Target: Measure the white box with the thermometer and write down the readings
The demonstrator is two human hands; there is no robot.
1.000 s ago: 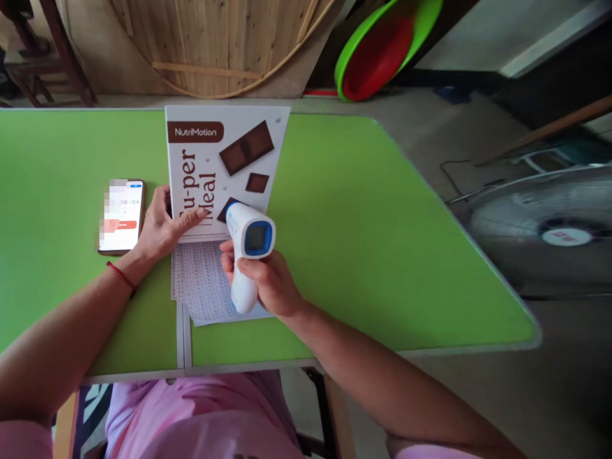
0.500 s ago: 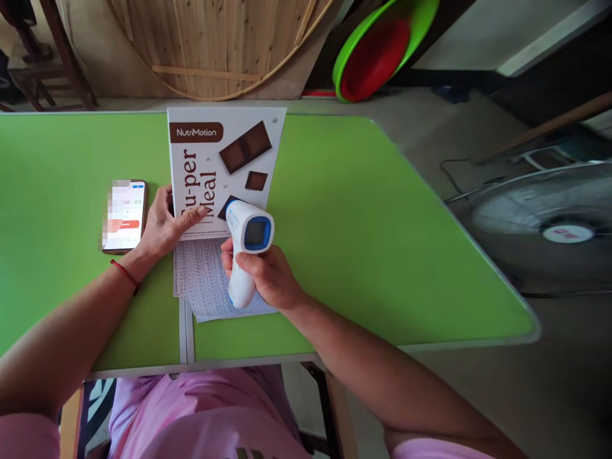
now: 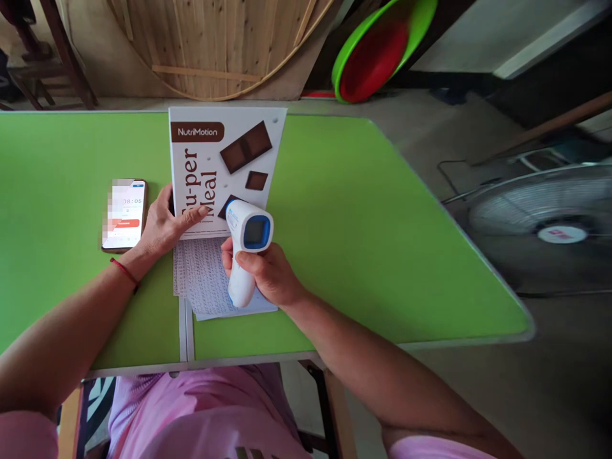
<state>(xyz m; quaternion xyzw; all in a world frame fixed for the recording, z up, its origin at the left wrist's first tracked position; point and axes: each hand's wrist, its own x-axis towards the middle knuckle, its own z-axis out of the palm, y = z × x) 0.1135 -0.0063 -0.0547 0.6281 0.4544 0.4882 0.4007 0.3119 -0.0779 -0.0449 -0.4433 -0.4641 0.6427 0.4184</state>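
1. Grasps one box (image 3: 227,169) in the left hand (image 3: 165,224), with the thumb across the printed front and the fingers hidden behind the left edge; left of centre, above the table (image 3: 363,242).
2. Grips one thermometer (image 3: 240,237) in the right hand (image 3: 270,271), with the thumb just below the one screen (image 3: 257,232) and the nose toward the near right part of the box. Contact between nose and box: cannot tell.
3. Shows three chocolate pieces on the box front, the nearest partly hidden by the thermometer; two large words printed sideways, the first letter of one hard to make out.
4. At least two papers (image 3: 205,274) on the near side of the box, with the far part covered by it; exact count impossible to tell, close writing too small to read.
5. One phone (image 3: 127,213) flat on the table, left of the left hand, with the left part masked by squares.
6. One red band (image 3: 123,273) on the left wrist.
7. Beyond the far edge, one green basin (image 3: 421,25), cut off at the top, with one red basin (image 3: 375,60) inside; one round board (image 3: 215,38) and one chair (image 3: 43,64), also cut off.
8. One fan (image 3: 561,234) to the right, blurred, cut off.
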